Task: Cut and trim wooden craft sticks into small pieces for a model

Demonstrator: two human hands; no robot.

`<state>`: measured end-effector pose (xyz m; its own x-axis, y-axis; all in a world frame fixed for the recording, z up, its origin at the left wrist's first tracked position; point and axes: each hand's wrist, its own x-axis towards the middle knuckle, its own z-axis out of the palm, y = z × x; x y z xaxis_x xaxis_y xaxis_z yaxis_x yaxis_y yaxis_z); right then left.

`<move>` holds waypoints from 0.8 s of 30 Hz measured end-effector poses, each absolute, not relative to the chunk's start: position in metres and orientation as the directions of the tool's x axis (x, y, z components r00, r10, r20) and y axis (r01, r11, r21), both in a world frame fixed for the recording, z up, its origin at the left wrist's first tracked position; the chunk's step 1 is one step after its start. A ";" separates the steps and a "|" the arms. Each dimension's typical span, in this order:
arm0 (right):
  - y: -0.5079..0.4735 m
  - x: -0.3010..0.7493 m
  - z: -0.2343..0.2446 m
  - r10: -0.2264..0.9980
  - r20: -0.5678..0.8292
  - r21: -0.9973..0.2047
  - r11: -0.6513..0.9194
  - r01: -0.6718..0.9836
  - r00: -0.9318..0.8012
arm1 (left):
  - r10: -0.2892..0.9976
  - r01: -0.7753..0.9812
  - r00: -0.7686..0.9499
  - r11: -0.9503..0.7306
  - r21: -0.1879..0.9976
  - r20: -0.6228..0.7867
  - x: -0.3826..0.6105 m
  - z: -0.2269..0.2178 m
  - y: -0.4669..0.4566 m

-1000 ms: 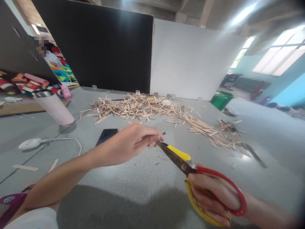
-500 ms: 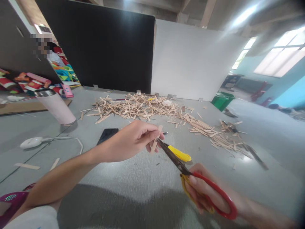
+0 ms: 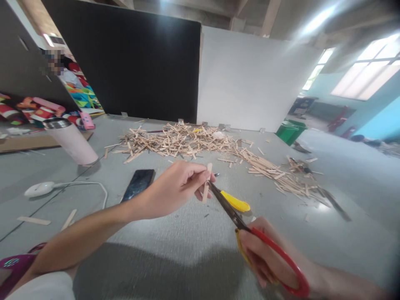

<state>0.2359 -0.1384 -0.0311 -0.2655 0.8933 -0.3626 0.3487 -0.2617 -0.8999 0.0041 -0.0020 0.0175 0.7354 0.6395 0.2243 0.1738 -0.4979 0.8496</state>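
Between thumb and fingers, my left hand pinches a short flat wooden craft stick, held nearly upright above the table. My right hand grips scissors with red and yellow handles. Their dark blade tips meet the stick's middle, close to my left fingertips; whether they cut into it cannot be made out. Beneath the blades lies a yellow utility knife on the table. A black phone rests behind my left forearm.
A heap of wooden sticks spreads along the back, trailing right into a bundle. At left stand a pink tumbler and a white corded device. Black and white panels rise behind; a person sits far left.
The craft stick has turned more upright in my left hand. My left forearm has dropped slightly, showing more of the phone. The scissor handles look closer together, their tips still at the stick.
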 end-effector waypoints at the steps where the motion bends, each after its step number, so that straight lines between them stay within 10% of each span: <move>1: -0.139 0.235 -0.032 0.895 -0.360 -0.900 -0.259 0.351 -0.264 | 0.641 0.171 0.733 -0.500 0.849 0.230 0.005 0.017 -0.002; 24: -0.147 0.241 -0.051 0.906 -0.326 -0.906 -0.217 0.363 -0.270 | 0.624 0.187 0.719 -0.599 0.779 0.306 0.005 0.015 -0.009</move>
